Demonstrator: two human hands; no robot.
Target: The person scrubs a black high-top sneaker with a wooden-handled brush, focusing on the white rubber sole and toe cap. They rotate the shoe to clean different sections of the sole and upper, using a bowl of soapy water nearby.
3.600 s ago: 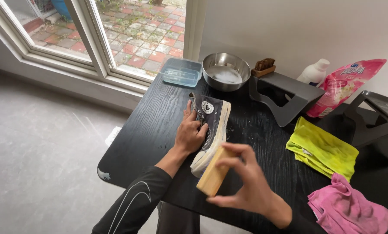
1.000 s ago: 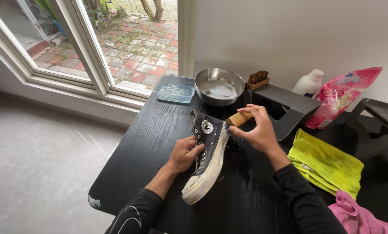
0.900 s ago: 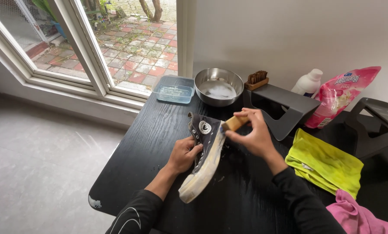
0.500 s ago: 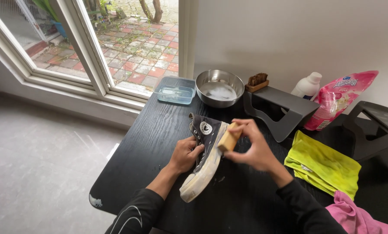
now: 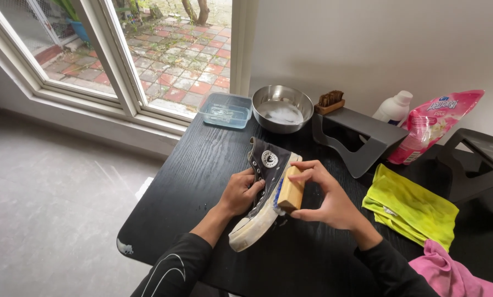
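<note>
Black long sleeves, white swoosh-like mark on L sleeve (image 5: 166,269); bare hands

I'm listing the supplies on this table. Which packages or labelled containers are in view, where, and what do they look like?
Refill pouch: back right, leaning beside the black stand; soft, pink with white.
Plastic bottle: behind the stand, left of the pouch; white, capped.
Sneaker: held by left hand; round white ankle patch.

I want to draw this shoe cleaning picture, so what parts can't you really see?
All in the head view:
- Brush bristles: pressed against the shoe, hidden by its wooden back.
- Far side of the shoe: turned away, and the left hand covers part of it.
- Right hand palm: faces away.
- Pink cloth: cut off by the bottom edge.
- Inside the metal bowl: something white, too small to tell.
</note>
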